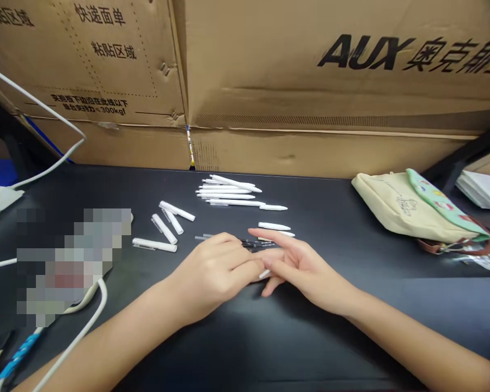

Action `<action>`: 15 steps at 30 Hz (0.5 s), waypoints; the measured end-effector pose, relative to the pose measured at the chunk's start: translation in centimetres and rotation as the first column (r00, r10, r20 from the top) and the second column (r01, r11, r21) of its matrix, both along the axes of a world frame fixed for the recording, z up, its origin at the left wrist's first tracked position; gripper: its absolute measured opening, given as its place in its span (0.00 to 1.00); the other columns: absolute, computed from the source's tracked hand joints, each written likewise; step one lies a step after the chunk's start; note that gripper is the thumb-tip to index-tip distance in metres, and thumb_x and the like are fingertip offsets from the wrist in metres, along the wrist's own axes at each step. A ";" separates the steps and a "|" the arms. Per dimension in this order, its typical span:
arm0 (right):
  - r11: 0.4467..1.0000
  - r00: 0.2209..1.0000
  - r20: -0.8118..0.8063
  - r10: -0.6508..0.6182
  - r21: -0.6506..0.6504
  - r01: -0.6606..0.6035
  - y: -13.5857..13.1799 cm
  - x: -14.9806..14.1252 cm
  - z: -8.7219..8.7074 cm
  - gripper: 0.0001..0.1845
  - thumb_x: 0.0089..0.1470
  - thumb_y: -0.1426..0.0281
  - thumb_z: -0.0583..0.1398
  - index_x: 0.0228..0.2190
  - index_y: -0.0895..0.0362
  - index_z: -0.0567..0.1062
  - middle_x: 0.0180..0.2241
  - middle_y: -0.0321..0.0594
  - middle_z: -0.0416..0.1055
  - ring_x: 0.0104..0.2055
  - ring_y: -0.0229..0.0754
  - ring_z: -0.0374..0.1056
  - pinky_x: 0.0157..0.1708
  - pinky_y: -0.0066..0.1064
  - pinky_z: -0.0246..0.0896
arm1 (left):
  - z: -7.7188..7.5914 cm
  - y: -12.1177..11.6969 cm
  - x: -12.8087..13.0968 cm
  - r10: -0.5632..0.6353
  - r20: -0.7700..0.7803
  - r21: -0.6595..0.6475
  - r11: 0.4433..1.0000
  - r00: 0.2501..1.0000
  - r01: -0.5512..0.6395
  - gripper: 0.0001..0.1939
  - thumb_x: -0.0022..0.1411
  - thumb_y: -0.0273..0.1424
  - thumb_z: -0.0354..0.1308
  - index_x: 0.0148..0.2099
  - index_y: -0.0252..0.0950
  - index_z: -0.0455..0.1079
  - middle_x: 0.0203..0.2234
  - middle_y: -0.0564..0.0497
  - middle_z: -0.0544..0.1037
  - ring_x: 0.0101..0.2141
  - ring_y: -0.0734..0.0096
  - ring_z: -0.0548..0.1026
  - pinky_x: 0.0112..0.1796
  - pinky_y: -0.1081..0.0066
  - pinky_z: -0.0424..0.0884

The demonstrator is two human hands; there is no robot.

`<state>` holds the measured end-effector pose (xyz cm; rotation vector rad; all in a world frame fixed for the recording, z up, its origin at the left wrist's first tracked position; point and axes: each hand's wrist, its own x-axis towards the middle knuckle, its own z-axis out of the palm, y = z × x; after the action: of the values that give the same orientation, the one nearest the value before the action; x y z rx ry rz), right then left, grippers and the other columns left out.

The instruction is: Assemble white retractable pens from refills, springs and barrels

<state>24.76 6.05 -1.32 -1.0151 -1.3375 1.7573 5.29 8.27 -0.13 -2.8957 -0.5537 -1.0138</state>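
My left hand [218,267] is closed, its thumb and index finger meeting my right hand's fingertips. A short end of a white pen part [264,274] shows where both hands meet; the rest is hidden by the fingers. My right hand [306,267] pinches there with the thumb while its index finger stretches out. Just behind the hands lie dark-tipped pen refills [258,244], partly covered by the left hand. White tapered pen barrels [274,226] rest beyond the right fingers. Further back is a row of white pens [228,190]. Several white clip-bearing pen halves [155,245] lie to the left.
A cream and green pouch [408,207] sits at the right, with folded white paper [484,189] behind it. At the left are a blurred-out object [77,261] and a white cable [93,305]. Cardboard boxes [269,65] stand along the back edge of the black table [330,348].
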 end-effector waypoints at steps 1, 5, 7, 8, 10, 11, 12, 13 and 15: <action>0.998 0.999 0.013 -0.053 0.022 0.053 0.1 0.1 0.1 0.28 0.53 0.60 0.61 0.53 0.54 0.63 0.39 0.44 0.76 0.32 0.41 0.75 0.31 0.33 0.74 | 0.1 0.2 -0.2 0.021 -0.002 -0.031 0.999 1.000 -0.021 0.09 0.65 0.23 0.49 0.35 0.35 0.69 0.26 0.52 0.77 0.28 0.75 0.73 0.36 0.71 0.68; 0.963 0.968 0.060 -0.245 0.128 0.236 0.8 0.7 0.4 0.19 0.52 0.59 0.62 0.43 0.55 0.67 0.35 0.43 0.76 0.33 0.45 0.76 0.29 0.32 0.73 | 0.3 1.0 -1.5 0.145 0.005 -0.206 0.968 0.989 -0.141 0.05 0.62 0.24 0.53 0.36 0.35 0.70 0.28 0.53 0.78 0.28 0.74 0.73 0.35 0.72 0.67; 0.954 0.959 0.071 -0.275 0.145 0.263 1.0 0.9 0.4 0.17 0.51 0.60 0.62 0.39 0.55 0.66 0.29 0.39 0.74 0.27 0.43 0.75 0.26 0.31 0.72 | 0.3 1.1 -2.0 0.169 -0.018 -0.308 0.937 0.985 -0.166 0.04 0.61 0.25 0.55 0.36 0.36 0.70 0.27 0.55 0.77 0.28 0.75 0.73 0.34 0.73 0.66; 0.952 0.957 0.076 -0.282 0.144 0.269 1.1 0.9 0.3 0.17 0.51 0.60 0.62 0.38 0.55 0.66 0.26 0.36 0.73 0.24 0.42 0.75 0.24 0.30 0.71 | 0.2 1.1 -2.1 0.171 -0.038 -0.353 0.919 0.985 -0.173 0.03 0.60 0.25 0.56 0.35 0.36 0.71 0.26 0.55 0.77 0.28 0.74 0.73 0.34 0.73 0.66; 0.953 0.955 0.093 -0.283 0.136 0.269 1.0 0.8 0.2 0.16 0.51 0.61 0.63 0.38 0.56 0.66 0.22 0.34 0.72 0.21 0.41 0.73 0.22 0.29 0.70 | 0.1 1.0 -2.2 0.167 -0.088 -0.416 0.890 0.982 -0.188 0.03 0.59 0.25 0.56 0.33 0.37 0.71 0.25 0.56 0.77 0.27 0.74 0.72 0.33 0.73 0.65; 0.955 0.955 0.101 -0.278 0.132 0.264 1.0 0.8 0.1 0.16 0.51 0.62 0.63 0.38 0.56 0.66 0.22 0.34 0.72 0.21 0.40 0.73 0.22 0.29 0.69 | 0.0 1.0 -2.2 0.165 -0.118 -0.436 0.877 0.979 -0.200 0.04 0.59 0.25 0.56 0.33 0.37 0.71 0.25 0.56 0.77 0.27 0.74 0.72 0.33 0.73 0.65; 0.957 0.957 0.106 -0.271 0.130 0.257 1.0 0.7 0.1 0.16 0.51 0.62 0.63 0.38 0.56 0.66 0.22 0.35 0.73 0.22 0.40 0.73 0.22 0.29 0.70 | 0.0 0.9 -2.2 0.164 -0.152 -0.446 0.869 0.975 -0.216 0.04 0.59 0.25 0.56 0.33 0.37 0.71 0.25 0.56 0.77 0.27 0.73 0.72 0.33 0.73 0.65; 0.959 0.959 0.104 -0.264 0.132 0.250 0.9 0.7 0.0 0.16 0.51 0.62 0.63 0.39 0.56 0.66 0.24 0.37 0.75 0.24 0.40 0.74 0.24 0.30 0.70 | -0.1 0.9 -2.2 0.164 -0.184 -0.445 0.865 0.969 -0.231 0.04 0.60 0.25 0.55 0.33 0.37 0.71 0.25 0.55 0.77 0.27 0.73 0.72 0.33 0.73 0.65; 0.964 0.966 0.090 -0.241 0.139 0.227 0.9 0.6 0.0 0.16 0.52 0.63 0.62 0.40 0.57 0.68 0.32 0.43 0.77 0.31 0.41 0.75 0.31 0.32 0.72 | -0.2 1.0 -2.2 0.168 -0.239 -0.422 0.869 0.957 -0.258 0.05 0.60 0.25 0.55 0.33 0.37 0.71 0.25 0.55 0.77 0.26 0.72 0.72 0.33 0.73 0.64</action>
<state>25.40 6.93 -1.35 -1.1570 -1.3171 1.4419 3.13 9.24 -0.34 -3.1605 -1.2084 -0.6262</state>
